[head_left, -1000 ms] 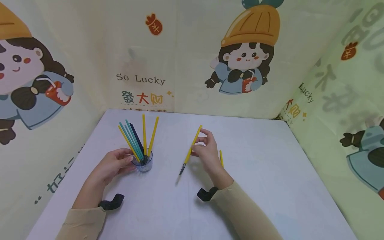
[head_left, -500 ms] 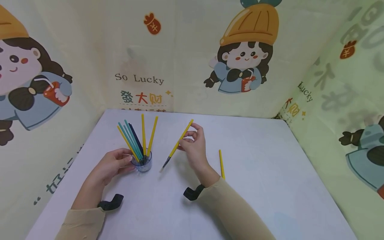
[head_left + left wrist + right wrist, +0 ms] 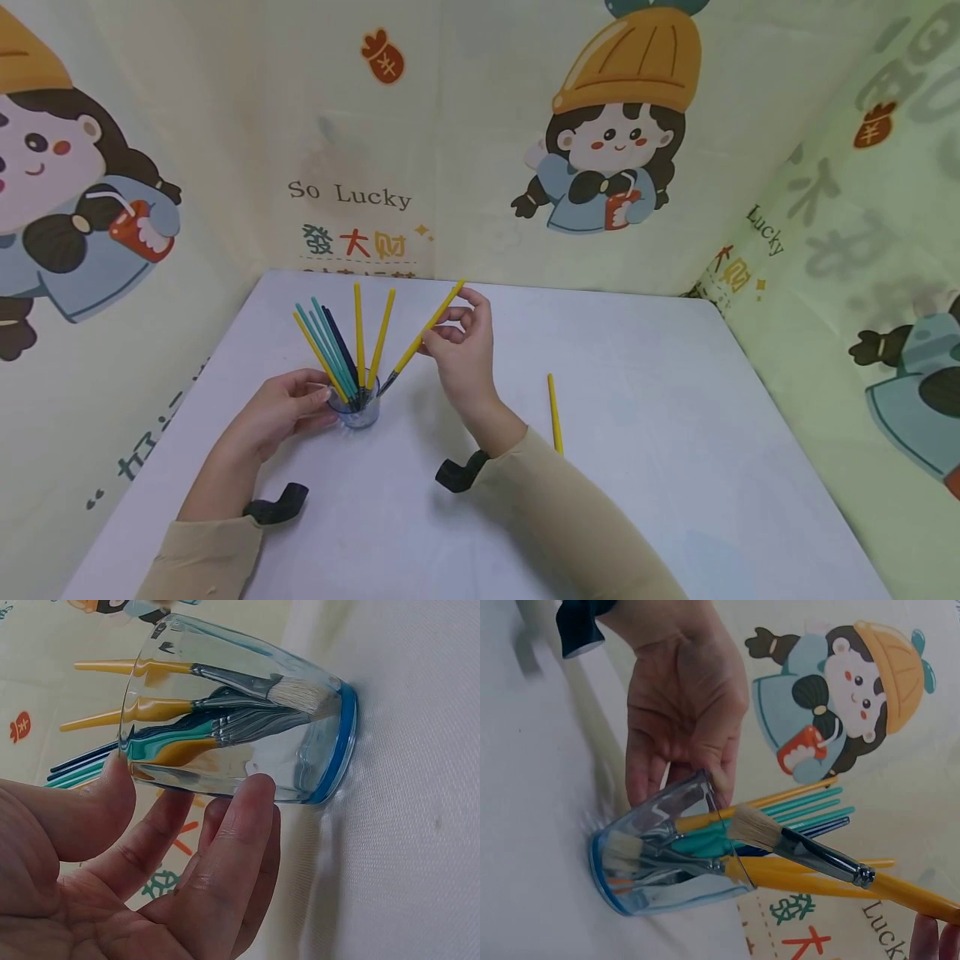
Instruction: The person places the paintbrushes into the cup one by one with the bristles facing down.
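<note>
My left hand (image 3: 283, 410) holds the side of a clear glass cup (image 3: 358, 419) with a blue base. In the left wrist view, the thumb lies at the rim and the fingers (image 3: 232, 847) along the wall. Several paintbrushes with yellow, teal and dark blue handles (image 3: 326, 343) lean inside, bristles down. To the right of the cup, my right hand (image 3: 463, 358) pinches a yellow-handled paintbrush (image 3: 420, 340) by its handle, tilted with the bristles lower. In the right wrist view, its pale bristles (image 3: 754, 827) overlap the cup's mouth.
Another yellow paintbrush (image 3: 555, 412) lies on the white table (image 3: 660, 467), right of my right forearm, its lower end hidden by the sleeve. A printed cloth (image 3: 472, 167) hangs behind the table and along both sides. Black mounts sit on both wrists.
My right hand has carried the yellow paintbrush leftward and farther back, bringing its bristles to the cup's rim. The left hand and the cup have stayed in place.
</note>
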{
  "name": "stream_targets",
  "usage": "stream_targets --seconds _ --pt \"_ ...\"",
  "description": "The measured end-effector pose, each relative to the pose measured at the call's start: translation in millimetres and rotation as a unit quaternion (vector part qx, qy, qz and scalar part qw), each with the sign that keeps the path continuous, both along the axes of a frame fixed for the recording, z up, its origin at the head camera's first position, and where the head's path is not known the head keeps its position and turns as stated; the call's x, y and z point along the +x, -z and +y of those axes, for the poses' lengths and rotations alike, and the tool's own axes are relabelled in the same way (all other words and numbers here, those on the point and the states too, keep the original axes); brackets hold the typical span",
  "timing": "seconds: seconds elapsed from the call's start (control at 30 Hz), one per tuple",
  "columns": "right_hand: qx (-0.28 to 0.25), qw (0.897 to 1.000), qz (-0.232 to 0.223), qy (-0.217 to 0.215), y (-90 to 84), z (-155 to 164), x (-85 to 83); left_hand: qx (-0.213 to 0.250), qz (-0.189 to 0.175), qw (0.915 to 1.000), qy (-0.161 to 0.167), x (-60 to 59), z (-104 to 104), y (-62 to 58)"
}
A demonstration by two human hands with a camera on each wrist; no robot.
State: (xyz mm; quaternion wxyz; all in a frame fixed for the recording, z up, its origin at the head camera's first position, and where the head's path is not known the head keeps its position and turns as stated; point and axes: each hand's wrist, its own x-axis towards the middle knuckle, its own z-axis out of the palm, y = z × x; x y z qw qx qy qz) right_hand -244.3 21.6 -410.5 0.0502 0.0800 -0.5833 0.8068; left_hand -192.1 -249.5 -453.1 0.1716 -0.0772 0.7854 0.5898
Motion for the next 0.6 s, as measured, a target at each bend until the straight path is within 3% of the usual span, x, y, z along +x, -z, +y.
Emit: stream_targets --seconds 0.37,0.6 --pt "0.01 1.0 0.005 0.008 6.4 -19.2 -0.7 -0.002 -0.004 1.0 0.001 -0.6 -1.1 0.9" --pt "0.043 0.999 -0.017 -0.014 17.0 -25.8 0.2 0.004 -0.004 1.0 0.003 -1.4 -1.8 1.6"
